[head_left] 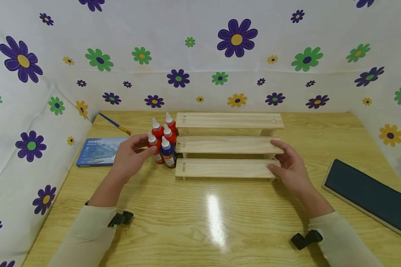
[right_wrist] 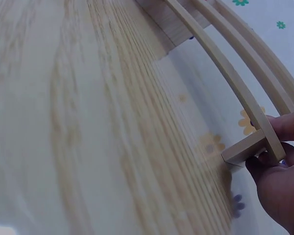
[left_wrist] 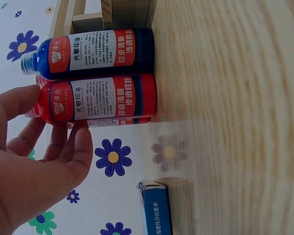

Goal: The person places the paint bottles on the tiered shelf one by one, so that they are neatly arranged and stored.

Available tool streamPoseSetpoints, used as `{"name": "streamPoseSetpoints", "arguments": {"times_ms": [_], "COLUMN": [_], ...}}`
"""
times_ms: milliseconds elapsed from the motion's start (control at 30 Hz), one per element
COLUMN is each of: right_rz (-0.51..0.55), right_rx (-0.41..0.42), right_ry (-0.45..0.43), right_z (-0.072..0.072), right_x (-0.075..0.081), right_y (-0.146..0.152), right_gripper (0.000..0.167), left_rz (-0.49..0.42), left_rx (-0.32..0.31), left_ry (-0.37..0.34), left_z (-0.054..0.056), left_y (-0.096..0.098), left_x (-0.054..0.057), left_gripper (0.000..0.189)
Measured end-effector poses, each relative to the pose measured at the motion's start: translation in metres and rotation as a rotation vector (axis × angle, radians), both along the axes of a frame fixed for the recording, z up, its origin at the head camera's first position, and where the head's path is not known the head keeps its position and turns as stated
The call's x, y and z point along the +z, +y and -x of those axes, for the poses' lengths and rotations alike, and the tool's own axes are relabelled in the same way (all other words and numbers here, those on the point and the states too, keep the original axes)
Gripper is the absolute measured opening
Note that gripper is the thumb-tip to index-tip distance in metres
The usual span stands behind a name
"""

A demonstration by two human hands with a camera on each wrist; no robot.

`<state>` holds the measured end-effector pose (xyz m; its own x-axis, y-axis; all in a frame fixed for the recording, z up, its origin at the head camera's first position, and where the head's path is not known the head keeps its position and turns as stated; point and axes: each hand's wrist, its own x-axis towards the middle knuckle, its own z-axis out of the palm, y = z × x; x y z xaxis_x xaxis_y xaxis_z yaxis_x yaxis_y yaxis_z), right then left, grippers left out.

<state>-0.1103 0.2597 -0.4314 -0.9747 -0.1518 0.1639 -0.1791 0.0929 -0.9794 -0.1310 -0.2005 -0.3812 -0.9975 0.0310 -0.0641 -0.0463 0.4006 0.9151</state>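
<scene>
Several red ink bottles and one blue ink bottle (head_left: pixel 168 155), all with white pointed caps, stand upright in a cluster against the left end of a three-step wooden rack (head_left: pixel 228 144). My left hand (head_left: pixel 131 155) holds the front-left red ink bottle (left_wrist: pixel 100 100) near its shoulder, thumb on the near side. The other red bottles (head_left: pixel 170 122) are partly hidden behind it in the left wrist view. At the rack's right end, my right hand (head_left: pixel 289 168) grips it, the thumb on the lowest step and fingers at the middle one.
Left of the bottles lies a blue box (head_left: pixel 98 152) with a mountain picture, a paintbrush (head_left: pixel 115 124) behind it. A dark-topped board with a pale edge (head_left: pixel 371 196) lies at the right. Flower-printed cloth (head_left: pixel 200 55) encloses the wooden table (head_left: pixel 173 222) at the back and sides.
</scene>
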Motion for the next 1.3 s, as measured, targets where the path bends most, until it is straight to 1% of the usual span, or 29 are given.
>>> {"name": "streamPoseSetpoints", "arguments": {"times_ms": [100, 200, 333, 500, 667, 900, 1067, 1300], "right_rz": [0.030, 0.056, 0.070, 0.048, 0.019, 0.038, 0.027, 0.012], "right_rx": [0.011, 0.025, 0.029, 0.020, 0.016, 0.028, 0.027, 0.023], "right_ry": [-0.017, -0.026, -0.028, -0.030, -0.031, -0.012, -0.019, -0.033], "right_z": [-0.001, 0.000, 0.000, -0.001, -0.001, -0.001, -0.001, 0.000], "right_x": [-0.001, -0.001, -0.002, -0.002, -0.003, -0.002, -0.001, -0.002], "right_y": [0.000, 0.000, 0.002, 0.002, 0.003, 0.002, 0.001, 0.002], "right_gripper": [0.068, 0.068, 0.066, 0.066, 0.065, 0.065, 0.065, 0.066], "left_rz": [-0.016, -0.023, -0.018, -0.008, -0.020, -0.055, -0.067, -0.076], "left_rx": [0.005, 0.010, 0.022, 0.038, 0.015, -0.042, -0.047, -0.055], "left_ry": [-0.031, -0.044, -0.026, -0.002, 0.000, 0.007, 0.000, 0.021], "left_z": [0.001, 0.001, 0.002, 0.001, 0.000, 0.000, -0.001, -0.003], "left_y": [-0.001, -0.002, -0.002, -0.004, -0.006, -0.012, -0.012, -0.012], "left_x": [-0.001, -0.002, -0.002, -0.003, -0.005, -0.006, -0.007, -0.009], "left_gripper": [0.049, 0.047, 0.043, 0.040, 0.041, 0.046, 0.047, 0.049]}}
